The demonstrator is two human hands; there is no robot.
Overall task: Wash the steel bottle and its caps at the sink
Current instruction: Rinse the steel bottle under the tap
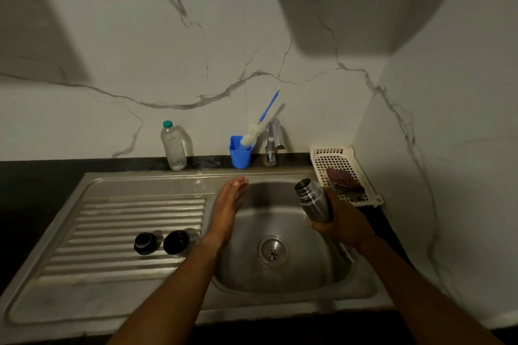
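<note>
a home kitchen, dimly lit. a stainless steel sink (280, 283) with a ribbed draining board (117, 232) is set in a dark counter against a white marble-look wall. behind it stand a tap (273, 145), a blue cup (240, 152) holding a bottle brush (256, 131), and a plastic water bottle (173, 145).
</note>
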